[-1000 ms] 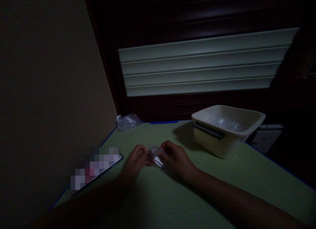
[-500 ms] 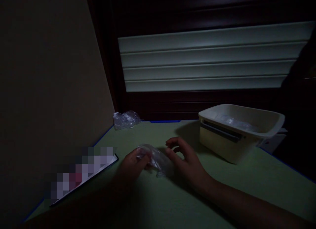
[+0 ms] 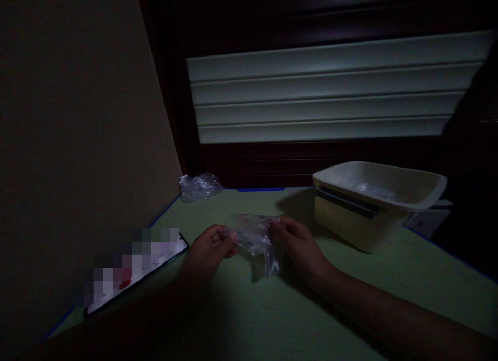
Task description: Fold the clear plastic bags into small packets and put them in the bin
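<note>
Wall, left: plain, dull brown-grey, in shadow (image 3: 78, 117)
Upright trim (image 3: 157, 70): dark wood-look, slightly slanted, where the wall meets the back
Back panelling (image 3: 303, 18): dark reddish-brown, faint sheen
Slatted panel (image 3: 322, 94): pale, four horizontal slats, set into the panelling
Tabletop (image 3: 257, 304): green, blue edging (image 3: 260, 189)
Light: dim; slats brightest, far right almost black

A dark-edged screen (image 3: 138, 273) sits beside the wall (image 3: 85, 117), pale slats (image 3: 322, 94) farther back.
</note>
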Action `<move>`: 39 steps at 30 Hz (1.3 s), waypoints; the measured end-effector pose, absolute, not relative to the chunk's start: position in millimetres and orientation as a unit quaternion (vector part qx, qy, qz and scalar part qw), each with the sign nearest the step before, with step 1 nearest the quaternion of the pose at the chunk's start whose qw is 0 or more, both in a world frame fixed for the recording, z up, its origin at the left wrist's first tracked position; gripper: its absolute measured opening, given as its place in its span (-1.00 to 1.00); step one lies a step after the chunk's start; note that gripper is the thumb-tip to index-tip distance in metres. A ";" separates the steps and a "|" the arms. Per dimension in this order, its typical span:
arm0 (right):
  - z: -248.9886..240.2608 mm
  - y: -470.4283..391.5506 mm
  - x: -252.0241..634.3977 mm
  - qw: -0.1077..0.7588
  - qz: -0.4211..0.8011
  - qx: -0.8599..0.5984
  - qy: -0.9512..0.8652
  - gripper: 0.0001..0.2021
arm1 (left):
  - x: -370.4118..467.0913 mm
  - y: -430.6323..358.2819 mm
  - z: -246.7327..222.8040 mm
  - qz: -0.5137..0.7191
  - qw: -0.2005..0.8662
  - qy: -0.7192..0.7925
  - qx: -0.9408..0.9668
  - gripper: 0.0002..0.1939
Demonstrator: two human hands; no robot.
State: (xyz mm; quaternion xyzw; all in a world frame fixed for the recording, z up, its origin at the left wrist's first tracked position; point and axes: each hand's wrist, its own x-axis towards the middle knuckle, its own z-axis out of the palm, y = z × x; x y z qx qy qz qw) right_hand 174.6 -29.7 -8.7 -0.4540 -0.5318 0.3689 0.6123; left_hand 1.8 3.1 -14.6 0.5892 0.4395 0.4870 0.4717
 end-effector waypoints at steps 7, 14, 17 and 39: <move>-9.2 -29.4 179.4 0.650 0.385 -0.468 -0.458 -0.61 | -2.6 1.7 -8.5 0.521 0.445 0.440 0.580 -0.68; -3.8 -30.6 178.1 0.631 0.418 -0.449 -0.475 -0.52 | 4.0 -13.8 -0.1 0.449 0.477 0.416 0.631 -0.68; -0.7 -37.1 171.0 0.590 0.474 -0.416 -0.504 -0.48 | 6.5 -16.9 0.5 0.428 0.490 0.405 0.642 -0.73; -10.4 -28.9 180.5 0.662 0.410 -0.441 -0.447 -0.73 | -2.6 0.6 -9.0 0.491 0.561 0.408 0.527 -0.74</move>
